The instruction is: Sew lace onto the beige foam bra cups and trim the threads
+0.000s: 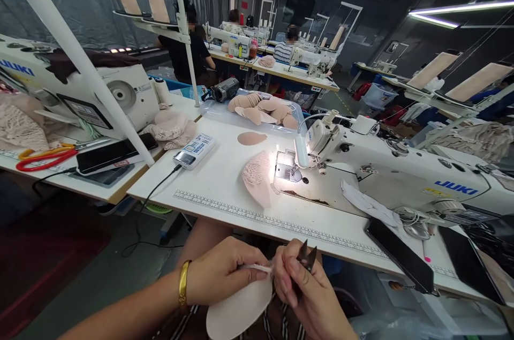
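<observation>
My left hand (231,270) pinches a pale beige bra cup (243,310) by its upper edge, over my lap. Close beside it, my right hand (301,281) is closed around small dark thread snips (308,257), their two points sticking up past the fingers. The right fingertips meet the cup's edge; whether they also grip it is hard to make out. On the table in front lies a lace-covered cup piece (257,176), near the lit needle area of the sewing machine (373,163). Behind it rests a plain beige cup (251,138).
A clear tray (212,111) at the back bears several stacked cups (265,107). A white power bank (195,151) with a cable lies left on the table (228,201). At right are a black phone (399,254) and white cloth (369,201). Red-handled scissors (46,160) lie far left.
</observation>
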Tool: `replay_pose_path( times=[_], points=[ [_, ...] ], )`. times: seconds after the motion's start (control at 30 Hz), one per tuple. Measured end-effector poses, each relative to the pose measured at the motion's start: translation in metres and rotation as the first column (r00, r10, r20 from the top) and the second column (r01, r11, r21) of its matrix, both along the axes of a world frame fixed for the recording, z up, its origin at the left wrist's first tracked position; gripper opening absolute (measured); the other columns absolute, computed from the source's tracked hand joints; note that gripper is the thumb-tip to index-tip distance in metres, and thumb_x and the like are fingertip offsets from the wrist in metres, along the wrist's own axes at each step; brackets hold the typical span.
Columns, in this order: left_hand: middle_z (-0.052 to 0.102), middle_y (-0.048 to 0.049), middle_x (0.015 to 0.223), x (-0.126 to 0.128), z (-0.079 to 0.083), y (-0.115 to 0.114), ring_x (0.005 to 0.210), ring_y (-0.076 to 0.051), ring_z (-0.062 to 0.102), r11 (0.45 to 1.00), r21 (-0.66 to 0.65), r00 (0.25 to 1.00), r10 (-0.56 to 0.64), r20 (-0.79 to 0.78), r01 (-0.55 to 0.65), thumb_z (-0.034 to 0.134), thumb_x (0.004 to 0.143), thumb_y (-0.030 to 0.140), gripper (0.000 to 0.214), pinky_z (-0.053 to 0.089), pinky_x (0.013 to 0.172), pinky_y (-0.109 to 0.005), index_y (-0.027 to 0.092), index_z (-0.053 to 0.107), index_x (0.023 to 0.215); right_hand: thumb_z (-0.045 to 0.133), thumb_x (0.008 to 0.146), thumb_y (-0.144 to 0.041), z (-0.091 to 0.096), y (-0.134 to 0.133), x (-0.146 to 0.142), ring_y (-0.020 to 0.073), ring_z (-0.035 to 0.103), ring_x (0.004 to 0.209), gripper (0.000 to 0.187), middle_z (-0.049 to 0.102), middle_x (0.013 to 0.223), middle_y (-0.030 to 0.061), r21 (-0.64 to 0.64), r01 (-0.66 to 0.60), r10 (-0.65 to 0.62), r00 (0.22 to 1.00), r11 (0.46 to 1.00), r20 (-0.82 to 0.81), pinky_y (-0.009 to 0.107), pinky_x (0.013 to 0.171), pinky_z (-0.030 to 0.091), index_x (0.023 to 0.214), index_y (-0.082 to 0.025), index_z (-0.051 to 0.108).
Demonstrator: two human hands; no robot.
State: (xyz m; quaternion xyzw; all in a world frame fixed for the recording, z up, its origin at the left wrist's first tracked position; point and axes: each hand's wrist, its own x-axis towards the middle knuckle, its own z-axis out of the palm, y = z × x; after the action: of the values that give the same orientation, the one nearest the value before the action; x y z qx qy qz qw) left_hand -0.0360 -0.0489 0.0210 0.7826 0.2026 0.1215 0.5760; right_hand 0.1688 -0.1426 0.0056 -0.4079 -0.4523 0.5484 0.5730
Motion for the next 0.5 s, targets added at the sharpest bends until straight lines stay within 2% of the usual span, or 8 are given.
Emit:
replay_pose_path(
  times=[0.03, 0.07, 0.13, 0.17, 0.27, 0.33, 0.43, 0.5],
  points=[
    [0.074, -0.001, 0.081, -0.002, 0.0, 0.0, 0.072, -0.016, 0.064, 0.999, -0.003, 0.999, -0.04, -0.034, 0.04, 0.056, 0.101, 0.037, 0.03, 0.046, 0.068, -0.023, 0.02, 0.078, 0.09, 0.055, 0.106, -0.045, -0.001, 0.001, 0.009, 0.0115, 0.043, 0.057, 0.035, 0.052, 0.071, -0.0025, 0.045, 0.087, -0.093, 0.986, 0.995, 0.135, 0.025, 0.055, 0.038, 0.08, -0.022, 0.054],
    [0.071, -0.0001, 0.075, -0.003, 0.0, 0.001, 0.066, -0.016, 0.061, 0.999, -0.022, 0.996, -0.05, -0.075, 0.049, 0.057, 0.1, 0.038, 0.032, 0.044, 0.064, -0.024, 0.019, 0.076, 0.082, 0.058, 0.105, -0.045, -0.002, 0.003, 0.02, 0.0135, 0.048, 0.064, 0.035, 0.053, 0.072, -0.0014, 0.131, 0.214, -0.245, 0.919, 0.968, 0.308, 0.026, 0.06, 0.041, 0.079, -0.021, 0.056],
    [0.067, 0.0002, 0.072, -0.006, -0.003, 0.002, 0.064, -0.016, 0.058, 0.993, -0.108, 0.989, 0.023, -0.147, -0.04, 0.061, 0.096, 0.042, 0.032, 0.041, 0.059, -0.024, 0.018, 0.073, 0.077, 0.057, 0.105, -0.048, 0.0, 0.005, 0.043, 0.0149, 0.051, 0.066, 0.034, 0.053, 0.071, -0.002, 0.272, 0.494, -0.561, 0.677, 0.826, 0.477, 0.026, 0.062, 0.043, 0.084, -0.022, 0.059],
    [0.069, -0.0004, 0.075, -0.006, -0.004, 0.003, 0.067, -0.017, 0.059, 0.982, -0.151, 0.982, 0.088, -0.165, -0.113, 0.063, 0.093, 0.043, 0.03, 0.042, 0.059, -0.024, 0.018, 0.075, 0.082, 0.057, 0.105, -0.048, 0.001, 0.005, 0.051, 0.0152, 0.052, 0.065, 0.032, 0.055, 0.071, -0.002, 0.277, 0.513, -0.571, 0.608, 0.813, 0.551, 0.026, 0.061, 0.045, 0.087, -0.022, 0.06],
    [0.074, -0.0034, 0.095, -0.005, -0.009, 0.004, 0.078, -0.019, 0.061, 0.945, -0.232, 0.969, 0.202, -0.143, -0.232, 0.065, 0.09, 0.045, 0.035, 0.046, 0.064, -0.025, 0.018, 0.076, 0.11, 0.055, 0.104, -0.052, 0.0, 0.0, 0.047, 0.0166, 0.058, 0.063, 0.033, 0.062, 0.078, -0.0014, 0.247, 0.373, -0.431, 0.567, 0.894, 0.702, 0.027, 0.061, 0.051, 0.12, -0.024, 0.063],
    [0.075, -0.0043, 0.101, -0.002, -0.01, 0.004, 0.083, -0.02, 0.061, 0.946, -0.227, 0.972, 0.211, -0.106, -0.231, 0.064, 0.092, 0.046, 0.04, 0.047, 0.068, -0.025, 0.019, 0.074, 0.12, 0.046, 0.108, -0.051, -0.005, -0.006, 0.026, 0.021, 0.07, 0.085, 0.039, 0.072, 0.102, 0.0047, 0.279, 0.261, -0.381, 0.554, 0.924, 0.74, 0.031, 0.077, 0.058, 0.137, -0.027, 0.057],
    [0.074, -0.003, 0.097, 0.001, -0.008, 0.003, 0.083, -0.02, 0.06, 0.958, -0.184, 0.974, 0.207, -0.086, -0.22, 0.062, 0.094, 0.046, 0.035, 0.048, 0.07, -0.026, 0.017, 0.075, 0.112, 0.043, 0.11, -0.04, -0.013, -0.01, -0.004, 0.0247, 0.069, 0.118, 0.037, 0.07, 0.131, 0.0079, 0.376, 0.129, -0.386, 0.516, 0.918, 0.765, 0.036, 0.097, 0.058, 0.145, -0.03, 0.051],
    [0.072, -0.0022, 0.092, 0.002, -0.005, 0.002, 0.08, -0.019, 0.059, 0.965, -0.157, 0.975, 0.199, -0.094, -0.212, 0.061, 0.096, 0.046, 0.035, 0.047, 0.07, -0.026, 0.016, 0.075, 0.106, 0.046, 0.109, -0.031, -0.016, -0.009, -0.014, 0.0256, 0.067, 0.123, 0.039, 0.069, 0.135, 0.0086, 0.415, 0.073, -0.394, 0.493, 0.907, 0.775, 0.038, 0.1, 0.058, 0.147, -0.029, 0.049]
  ],
)
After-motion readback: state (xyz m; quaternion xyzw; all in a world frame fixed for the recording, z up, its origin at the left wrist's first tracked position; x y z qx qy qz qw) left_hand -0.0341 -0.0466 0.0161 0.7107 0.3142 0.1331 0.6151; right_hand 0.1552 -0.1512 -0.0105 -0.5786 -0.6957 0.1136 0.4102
